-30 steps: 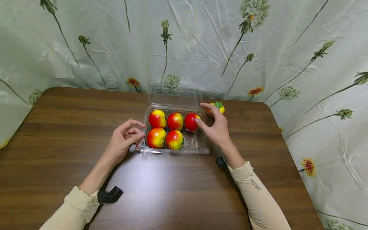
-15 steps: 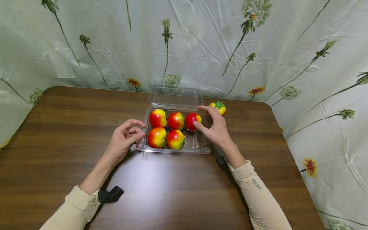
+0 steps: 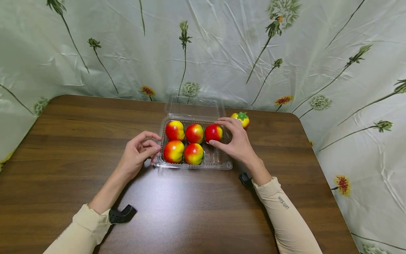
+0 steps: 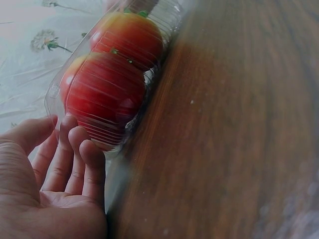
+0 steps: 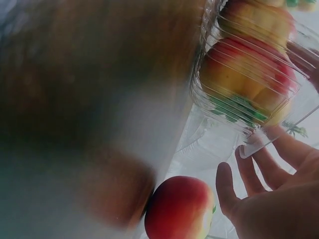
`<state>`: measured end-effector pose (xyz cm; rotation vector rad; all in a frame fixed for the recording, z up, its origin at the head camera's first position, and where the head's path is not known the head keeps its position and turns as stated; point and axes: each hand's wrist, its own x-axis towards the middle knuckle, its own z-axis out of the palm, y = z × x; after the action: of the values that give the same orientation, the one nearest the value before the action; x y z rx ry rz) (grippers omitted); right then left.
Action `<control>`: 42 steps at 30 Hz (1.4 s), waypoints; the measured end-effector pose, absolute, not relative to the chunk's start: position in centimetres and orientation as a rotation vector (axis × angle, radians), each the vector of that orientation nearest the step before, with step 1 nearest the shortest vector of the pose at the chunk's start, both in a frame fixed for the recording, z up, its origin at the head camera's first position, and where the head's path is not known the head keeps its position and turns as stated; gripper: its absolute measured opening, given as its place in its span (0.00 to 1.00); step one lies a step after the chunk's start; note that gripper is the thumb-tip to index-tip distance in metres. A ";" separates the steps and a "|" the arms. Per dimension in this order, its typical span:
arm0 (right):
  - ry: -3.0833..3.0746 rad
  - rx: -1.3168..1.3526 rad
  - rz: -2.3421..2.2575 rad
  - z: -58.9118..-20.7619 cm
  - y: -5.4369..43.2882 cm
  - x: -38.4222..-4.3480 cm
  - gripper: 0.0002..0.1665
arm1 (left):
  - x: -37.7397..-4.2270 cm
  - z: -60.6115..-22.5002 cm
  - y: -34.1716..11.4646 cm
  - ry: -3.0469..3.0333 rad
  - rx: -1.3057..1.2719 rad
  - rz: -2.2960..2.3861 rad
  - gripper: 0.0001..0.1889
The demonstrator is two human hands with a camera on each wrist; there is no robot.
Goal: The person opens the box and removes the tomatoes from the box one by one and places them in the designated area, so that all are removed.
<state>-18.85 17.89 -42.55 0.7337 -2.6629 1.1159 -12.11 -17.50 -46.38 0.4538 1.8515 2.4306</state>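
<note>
A clear plastic clamshell container (image 3: 219, 164) lies with its lid raised at the back, holding several red-and-yellow, peach-like fruits in two rows. My left hand (image 3: 134, 155) is at its left side; in the left wrist view the thumb and fingertips (image 4: 79, 134) meet the rim and wall, lightly pinching the edge. Around the back-right fruit (image 3: 213, 133) my right hand (image 3: 238, 139) curves, thumb at the front and index finger behind, holding it in its place. The right wrist view shows that fruit (image 5: 244, 74) through the wall, the other fingers (image 5: 227, 184) loose outside.
One more fruit (image 3: 241, 120), green leaves up, stands on the brown wooden table (image 3: 177, 211) just behind my right hand. A flower-patterned cloth (image 3: 127, 46) hangs behind the table's back edge. The raised clear lid (image 3: 195, 106) leans towards it.
My right thumb has slid from the back-right fruit's right side to its front, and the index finger has come in behind it. The fruit has turned slightly. My left hand stays put.
</note>
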 end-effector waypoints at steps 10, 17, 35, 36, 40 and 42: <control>-2.668 0.768 1.067 -42.6 17.9 -18.9 0.38 | -12.1 -46.5 -17.5 1.861 0.452 2.422 0.13; -2.618 0.760 1.081 -42.6 17.8 -18.9 0.37 | -12.1 -46.4 -17.5 1.873 0.440 2.416 0.13; -2.537 0.671 1.355 -42.2 17.7 -18.5 0.37 | -12.1 -46.4 -17.5 1.866 0.443 2.420 0.13; -2.526 0.671 1.365 -42.2 17.7 -18.5 0.37 | -12.1 -46.4 -17.5 1.866 0.443 2.420 0.13; -2.479 0.676 1.392 -42.3 17.8 -18.5 0.39 | -12.1 -46.4 -17.5 1.861 0.447 2.423 0.13; -2.458 0.679 1.404 -42.3 17.8 -18.5 0.39 | -12.1 -46.4 -17.5 1.854 0.449 2.425 0.13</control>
<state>-18.53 17.78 -42.30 0.6795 -2.4578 1.4040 -12.11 -17.47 -46.43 0.4492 1.8538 2.4255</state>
